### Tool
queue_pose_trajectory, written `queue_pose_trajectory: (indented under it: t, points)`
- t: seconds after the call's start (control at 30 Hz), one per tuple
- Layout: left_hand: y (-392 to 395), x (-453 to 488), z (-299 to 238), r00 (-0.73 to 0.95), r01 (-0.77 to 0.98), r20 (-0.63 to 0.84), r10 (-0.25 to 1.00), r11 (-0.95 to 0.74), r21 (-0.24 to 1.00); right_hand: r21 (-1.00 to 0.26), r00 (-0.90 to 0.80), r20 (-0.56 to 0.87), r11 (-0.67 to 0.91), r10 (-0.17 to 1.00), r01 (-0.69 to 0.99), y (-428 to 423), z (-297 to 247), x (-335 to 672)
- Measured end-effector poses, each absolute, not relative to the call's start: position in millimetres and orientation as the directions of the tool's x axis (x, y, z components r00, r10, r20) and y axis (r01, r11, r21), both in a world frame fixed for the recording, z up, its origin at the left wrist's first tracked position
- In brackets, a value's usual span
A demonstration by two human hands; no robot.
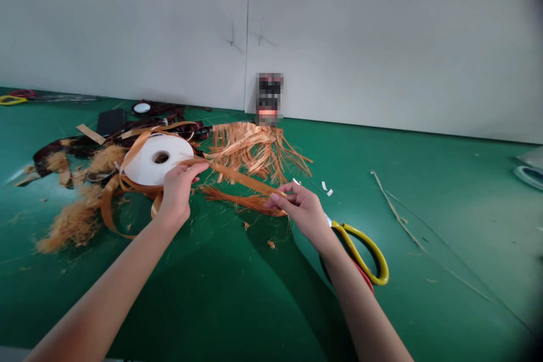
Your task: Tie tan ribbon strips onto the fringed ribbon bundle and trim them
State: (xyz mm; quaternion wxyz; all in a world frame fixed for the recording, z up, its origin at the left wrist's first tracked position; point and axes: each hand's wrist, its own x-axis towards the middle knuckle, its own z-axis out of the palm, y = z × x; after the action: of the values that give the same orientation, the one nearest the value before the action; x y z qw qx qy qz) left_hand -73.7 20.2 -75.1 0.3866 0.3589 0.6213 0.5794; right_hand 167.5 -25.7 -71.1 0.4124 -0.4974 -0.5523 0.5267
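My left hand pinches a flat amber ribbon close to a large white ribbon spool, which lies on its side. The ribbon stretches across to my right hand, whose fingers pinch it near its end. Under that hand lie yellow-handled scissors, with a metal blade tip showing beyond the fingers. I cannot tell whether the hand also grips them. Shredded orange fibres spread just behind the ribbon.
The green work mat runs back to a grey wall. Loose ribbon loops and fibre tufts lie left, with a dark flat object behind. A thin dry stalk and small white scraps lie right.
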Motion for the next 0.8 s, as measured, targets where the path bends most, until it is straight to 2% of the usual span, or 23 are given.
queue_pose_trajectory:
  t: [0.17,0.27,0.37,0.47,0.53,0.57,0.67,0.8]
  points:
    - [26.4,-86.7,-68.0,-0.619,0.118,0.071,0.782,0.003,0.993,-0.981,-0.111,-0.063,-0.041,0.992,0.187,-24.3,-63.6,174.9]
    - [24.9,-86.8,-54.1,-0.632,0.189,0.191,0.752,-0.089,0.978,-0.971,-0.14,-0.046,-0.011,0.989,0.24,-22.7,-45.1,181.4]
    - [14.8,-71.2,-30.7,-0.446,0.238,0.247,0.86,-0.152,0.959,-0.964,-0.3,-0.108,-0.025,0.948,0.266,-20.9,-18.3,186.7]
    - [1.0,-47.7,-4.7,-0.106,0.251,0.165,0.981,-0.134,0.959,-0.947,-0.468,-0.226,-0.08,0.854,0.31,-19.5,7.6,188.8]
    - [-6.9,-34.6,7.2,0.232,0.288,0.073,0.97,-0.14,0.947,-0.936,-0.527,-0.265,-0.083,0.808,0.343,-19.1,19.7,188.1]
    - [-10.0,-29.9,10.6,0.347,0.317,0.032,0.937,-0.15,0.936,-0.932,-0.548,-0.272,-0.075,0.791,0.354,-19.1,23.8,187.3]
    - [-16.3,-23.0,11.7,0.501,0.335,-0.045,0.864,-0.145,0.931,-0.924,-0.563,-0.249,-0.019,0.788,0.382,-20.6,30.5,183.7]
    - [-20.8,-22.2,9.3,0.489,0.281,-0.061,0.87,-0.09,0.955,-0.898,-0.551,-0.229,0.044,0.803,0.438,-25.2,41.2,180.9]
